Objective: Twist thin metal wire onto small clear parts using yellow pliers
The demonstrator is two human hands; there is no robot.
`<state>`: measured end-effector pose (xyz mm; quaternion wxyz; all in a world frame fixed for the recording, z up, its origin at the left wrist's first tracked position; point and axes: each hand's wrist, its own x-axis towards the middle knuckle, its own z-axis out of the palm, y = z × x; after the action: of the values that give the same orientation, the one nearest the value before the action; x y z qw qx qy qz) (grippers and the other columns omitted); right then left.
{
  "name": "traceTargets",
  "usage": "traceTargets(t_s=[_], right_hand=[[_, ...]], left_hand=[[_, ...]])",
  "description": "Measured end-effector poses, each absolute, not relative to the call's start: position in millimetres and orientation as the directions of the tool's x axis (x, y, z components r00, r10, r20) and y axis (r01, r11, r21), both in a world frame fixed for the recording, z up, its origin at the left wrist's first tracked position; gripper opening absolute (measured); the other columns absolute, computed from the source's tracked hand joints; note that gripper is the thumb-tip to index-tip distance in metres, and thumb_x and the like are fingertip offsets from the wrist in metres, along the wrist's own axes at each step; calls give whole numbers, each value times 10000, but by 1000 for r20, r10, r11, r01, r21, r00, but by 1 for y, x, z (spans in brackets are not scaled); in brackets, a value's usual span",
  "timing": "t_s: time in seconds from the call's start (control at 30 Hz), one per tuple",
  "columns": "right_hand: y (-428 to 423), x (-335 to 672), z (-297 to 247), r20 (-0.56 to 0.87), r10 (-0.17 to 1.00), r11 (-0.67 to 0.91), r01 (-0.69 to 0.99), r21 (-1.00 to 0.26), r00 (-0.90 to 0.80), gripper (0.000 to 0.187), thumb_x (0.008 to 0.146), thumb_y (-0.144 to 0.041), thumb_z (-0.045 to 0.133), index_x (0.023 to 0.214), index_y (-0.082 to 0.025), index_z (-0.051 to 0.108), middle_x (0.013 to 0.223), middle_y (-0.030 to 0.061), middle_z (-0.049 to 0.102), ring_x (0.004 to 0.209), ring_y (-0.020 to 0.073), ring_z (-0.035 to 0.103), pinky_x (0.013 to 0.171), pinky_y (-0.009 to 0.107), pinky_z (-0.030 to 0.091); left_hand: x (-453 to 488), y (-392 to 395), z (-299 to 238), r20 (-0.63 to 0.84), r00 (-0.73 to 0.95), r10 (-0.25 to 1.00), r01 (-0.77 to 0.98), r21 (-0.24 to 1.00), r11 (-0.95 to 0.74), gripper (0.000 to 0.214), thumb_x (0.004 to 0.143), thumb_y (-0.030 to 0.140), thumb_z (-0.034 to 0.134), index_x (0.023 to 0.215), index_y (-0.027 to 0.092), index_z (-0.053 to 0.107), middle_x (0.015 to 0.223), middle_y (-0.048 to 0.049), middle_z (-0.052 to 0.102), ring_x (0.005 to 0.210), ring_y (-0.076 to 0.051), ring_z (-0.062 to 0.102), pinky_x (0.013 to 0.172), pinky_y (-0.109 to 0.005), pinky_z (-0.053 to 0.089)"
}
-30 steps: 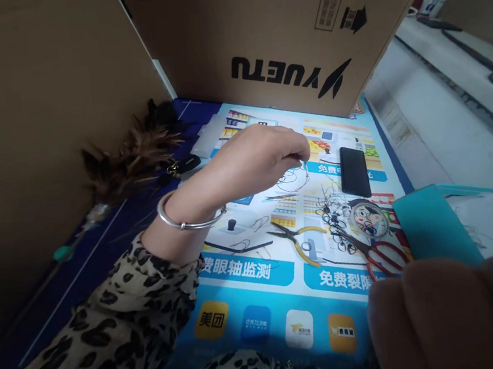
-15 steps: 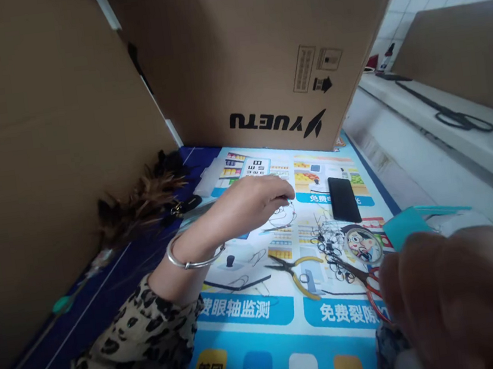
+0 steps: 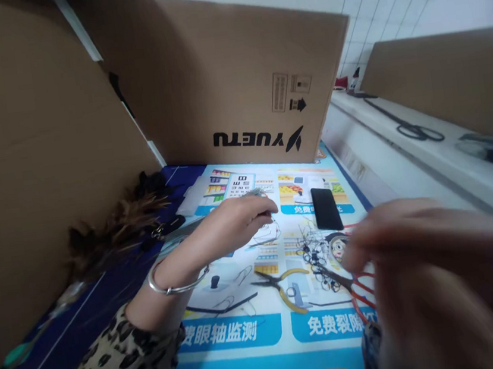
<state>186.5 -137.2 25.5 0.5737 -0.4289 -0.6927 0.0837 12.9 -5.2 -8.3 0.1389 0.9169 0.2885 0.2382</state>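
Here | left hand (image 3: pixel 233 225) left of the flat black phone (image 3: pixel 325 209), grip pinched on a thin bent wire piece (image 3: pixel 272 230) low over the counter (image 3: pixel 246 331) | right hand (image 3: pixel 443 286) nearer than the phone, blurred, grip unreadable | small dark wire rings (image 3: pixel 315 251) heaped loose just before the phone, apparently unworked

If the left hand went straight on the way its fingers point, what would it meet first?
Probably the black phone, flat on the printed mat beyond the left hand pinching thin wire; depth is unclear.

mat (image 3: pixel 247 334): glossy printed plastic | box (image 3: pixel 217 92): matt cardboard | bangle (image 3: pixel 169 287): shiny metal | phone (image 3: pixel 325 209): glossy black
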Motion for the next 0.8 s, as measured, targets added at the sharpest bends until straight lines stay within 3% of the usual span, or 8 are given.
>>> traceTargets(t_s=[0.1,0.23,0.43,0.57,0.8], right_hand=[[-110,173,25,677,736,547,588,-595,1,114,806,-212,523,860,-233,621,812,8,609,719,142,567,640,273,472],[-63,171,-19,441,892,393,649,-652,-96,114,794,-227,519,755,-217,625,703,-8,592,632,122,525,577,233,414],[-41,161,-79,225,969,246,409,-879,-99,150,801,-289,480,788,-208,606,695,-13,574,594,114,496,529,212,385],[-40,149,-102,215,974,173,385,-907,69,85,735,-284,558,734,-199,566,610,-37,503,525,94,423,488,197,353],[-38,145,-128,161,986,130,383,-915,49,35,711,-236,556,726,-205,561,578,-52,465,514,90,409,482,190,339]], left_hand=[[12,-5,-10,356,713,604,454,422,-785,159,823,179,471,916,199,598,872,-15,650,771,-163,576,673,-247,422],[5,1,-22,316,729,607,440,463,-770,180,827,171,444,884,210,610,805,-9,652,715,-158,573,638,-233,412],[-14,14,-46,282,706,650,463,510,-725,174,821,218,461,916,214,605,830,-27,654,734,-177,586,664,-246,410],[-21,19,-60,245,718,652,472,516,-714,178,820,223,465,938,209,597,875,-41,654,792,-192,594,700,-258,410],[-19,18,-72,195,737,647,473,535,-700,180,809,232,465,924,211,601,832,-38,655,767,-193,597,683,-249,418]])
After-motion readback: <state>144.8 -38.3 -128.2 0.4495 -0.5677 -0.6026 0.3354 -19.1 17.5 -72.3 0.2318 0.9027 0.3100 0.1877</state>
